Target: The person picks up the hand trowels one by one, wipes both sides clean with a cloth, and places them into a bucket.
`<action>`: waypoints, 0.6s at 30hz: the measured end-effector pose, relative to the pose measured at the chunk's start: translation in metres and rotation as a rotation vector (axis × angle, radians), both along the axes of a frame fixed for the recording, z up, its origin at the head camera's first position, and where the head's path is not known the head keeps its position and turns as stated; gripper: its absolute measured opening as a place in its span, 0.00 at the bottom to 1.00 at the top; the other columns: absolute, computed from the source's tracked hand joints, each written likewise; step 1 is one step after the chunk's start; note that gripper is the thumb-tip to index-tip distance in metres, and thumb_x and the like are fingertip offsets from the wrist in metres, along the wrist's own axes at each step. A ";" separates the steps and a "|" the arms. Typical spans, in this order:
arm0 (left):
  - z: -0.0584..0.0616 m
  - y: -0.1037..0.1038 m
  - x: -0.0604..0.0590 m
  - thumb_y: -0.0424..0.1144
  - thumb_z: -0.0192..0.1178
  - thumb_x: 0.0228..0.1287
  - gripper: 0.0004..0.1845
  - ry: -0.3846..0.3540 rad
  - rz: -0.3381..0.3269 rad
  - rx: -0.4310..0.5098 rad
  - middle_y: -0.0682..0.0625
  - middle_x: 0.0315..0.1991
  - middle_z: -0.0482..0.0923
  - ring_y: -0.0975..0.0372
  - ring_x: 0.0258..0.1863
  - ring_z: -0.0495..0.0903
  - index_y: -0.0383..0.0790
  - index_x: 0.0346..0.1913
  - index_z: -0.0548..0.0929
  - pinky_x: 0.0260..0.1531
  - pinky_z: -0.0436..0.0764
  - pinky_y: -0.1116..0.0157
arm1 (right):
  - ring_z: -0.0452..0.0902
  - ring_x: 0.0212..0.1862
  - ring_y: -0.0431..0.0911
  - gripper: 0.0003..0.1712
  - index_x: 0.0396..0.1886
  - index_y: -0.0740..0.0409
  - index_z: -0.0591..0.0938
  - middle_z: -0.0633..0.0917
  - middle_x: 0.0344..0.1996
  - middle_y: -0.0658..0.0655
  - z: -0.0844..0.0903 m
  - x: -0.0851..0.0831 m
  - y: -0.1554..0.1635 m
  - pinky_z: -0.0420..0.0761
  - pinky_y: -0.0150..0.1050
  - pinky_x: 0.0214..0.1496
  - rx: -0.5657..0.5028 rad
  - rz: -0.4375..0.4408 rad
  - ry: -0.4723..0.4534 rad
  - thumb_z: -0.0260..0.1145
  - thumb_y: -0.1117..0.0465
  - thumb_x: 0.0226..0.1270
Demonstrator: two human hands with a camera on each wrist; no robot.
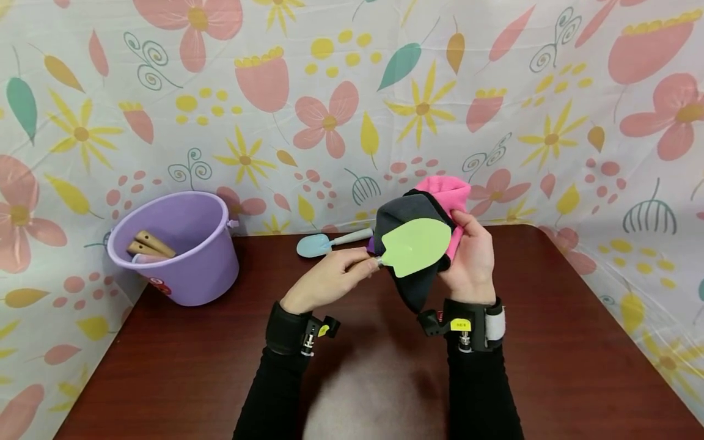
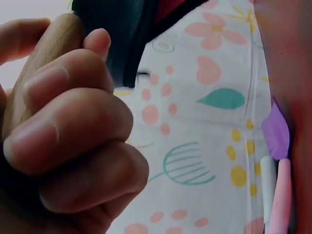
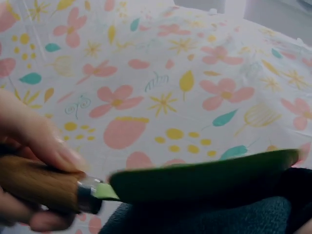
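My left hand [image 1: 343, 272] grips the wooden handle [image 2: 44, 63] of a small trowel with a light green blade [image 1: 415, 247], holding it level above the table. The right hand [image 1: 470, 238] holds a bunched grey and pink cloth [image 1: 412, 214] directly behind and under the blade. In the right wrist view the green blade [image 3: 204, 178] lies against the grey cloth [image 3: 219, 214], with the wooden handle [image 3: 34, 183] at the left. In the left wrist view my curled fingers [image 2: 73, 126] wrap the handle.
A purple bucket [image 1: 181, 244] stands at the table's back left with wooden tool handles [image 1: 151, 244] inside. A light blue trowel [image 1: 324, 242] lies on the dark wooden table [image 1: 550, 342] near the floral backdrop [image 1: 330, 91].
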State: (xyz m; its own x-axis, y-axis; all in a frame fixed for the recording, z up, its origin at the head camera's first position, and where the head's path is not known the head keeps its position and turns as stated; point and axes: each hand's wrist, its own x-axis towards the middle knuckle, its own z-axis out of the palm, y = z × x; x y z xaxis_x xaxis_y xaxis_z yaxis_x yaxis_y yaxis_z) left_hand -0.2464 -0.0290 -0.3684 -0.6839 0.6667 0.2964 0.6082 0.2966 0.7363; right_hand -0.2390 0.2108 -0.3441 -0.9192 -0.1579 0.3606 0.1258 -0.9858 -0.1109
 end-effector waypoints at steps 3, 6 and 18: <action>-0.002 0.002 0.000 0.53 0.49 0.76 0.16 0.070 0.010 -0.002 0.54 0.23 0.63 0.64 0.20 0.62 0.49 0.30 0.74 0.26 0.64 0.67 | 0.80 0.35 0.53 0.12 0.38 0.66 0.70 0.76 0.30 0.61 -0.004 0.001 -0.003 0.81 0.41 0.40 0.060 0.011 -0.081 0.45 0.63 0.80; -0.006 0.002 0.001 0.56 0.47 0.75 0.18 0.108 0.057 0.009 0.54 0.19 0.60 0.63 0.17 0.60 0.50 0.31 0.74 0.24 0.62 0.66 | 0.79 0.27 0.53 0.14 0.32 0.65 0.71 0.75 0.22 0.59 -0.006 0.001 -0.006 0.80 0.40 0.31 0.102 0.015 -0.111 0.47 0.63 0.80; -0.012 -0.007 -0.011 0.58 0.47 0.75 0.21 0.166 0.216 0.050 0.53 0.18 0.57 0.62 0.15 0.57 0.49 0.26 0.71 0.22 0.59 0.66 | 0.73 0.51 0.55 0.11 0.47 0.69 0.69 0.75 0.45 0.63 -0.006 -0.007 -0.001 0.72 0.44 0.59 0.115 -0.021 0.008 0.41 0.66 0.80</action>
